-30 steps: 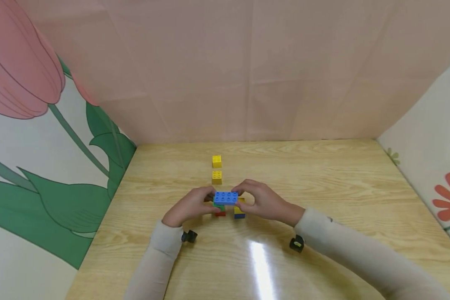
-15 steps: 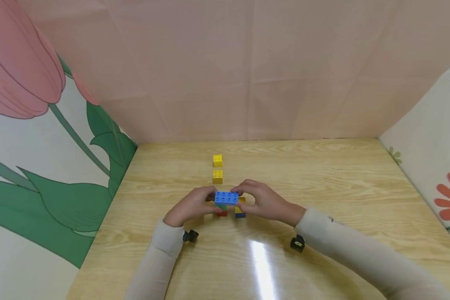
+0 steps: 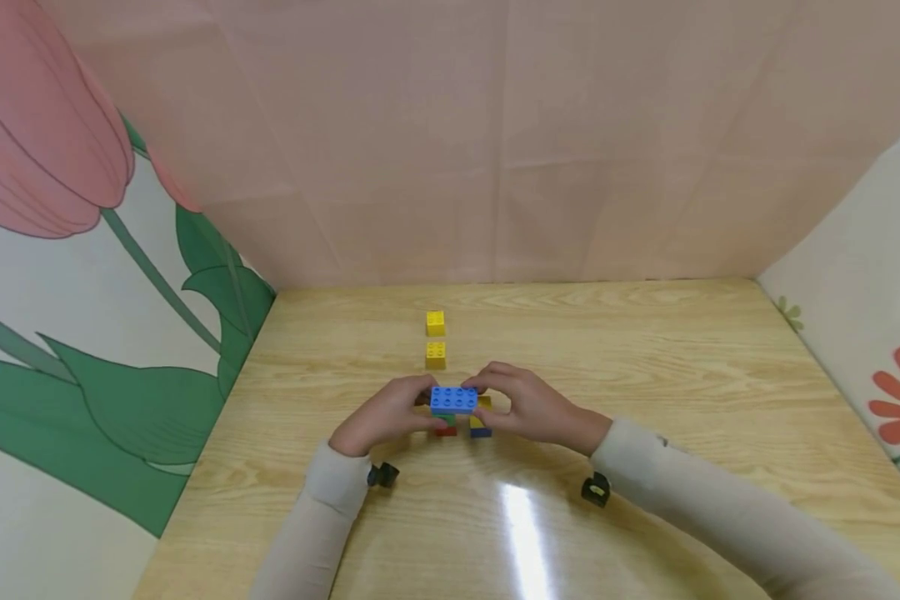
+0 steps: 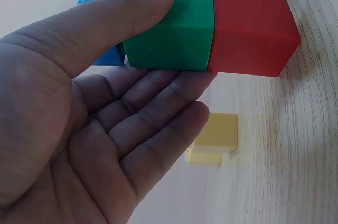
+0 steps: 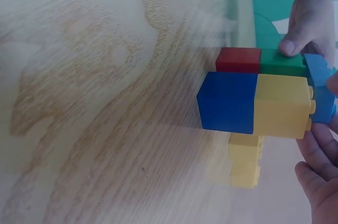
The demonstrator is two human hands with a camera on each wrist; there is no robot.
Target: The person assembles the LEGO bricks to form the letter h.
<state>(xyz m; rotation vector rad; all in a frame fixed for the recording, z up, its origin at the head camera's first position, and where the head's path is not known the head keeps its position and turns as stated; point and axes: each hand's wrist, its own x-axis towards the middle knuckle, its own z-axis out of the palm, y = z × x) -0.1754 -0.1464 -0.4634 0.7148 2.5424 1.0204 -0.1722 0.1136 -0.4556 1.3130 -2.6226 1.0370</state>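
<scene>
A light blue eight-stud brick (image 3: 453,400) lies across the tops of two small stacks. My left hand (image 3: 386,410) grips the green block (image 4: 174,34), thumb on its near face and fingers behind; the red block (image 4: 251,28) sits beneath it. With thumb and fingers, my right hand (image 3: 528,404) pinches the right end of the light blue brick. Under that end stands a yellow block (image 5: 281,105) on a dark blue block (image 5: 229,102). In the right wrist view, the yellow block's studs show, with a narrow gap to the light blue brick.
Two yellow four-stud blocks, a nearer one (image 3: 436,356) and a farther one (image 3: 436,322), stand in line behind the stacks on the wooden table (image 3: 645,358). A pink cloth backdrop (image 3: 495,167) rises at the table's back edge.
The green and red stack has shifted slightly right beneath the light blue brick. Both hands keep nearly the same place and hold.
</scene>
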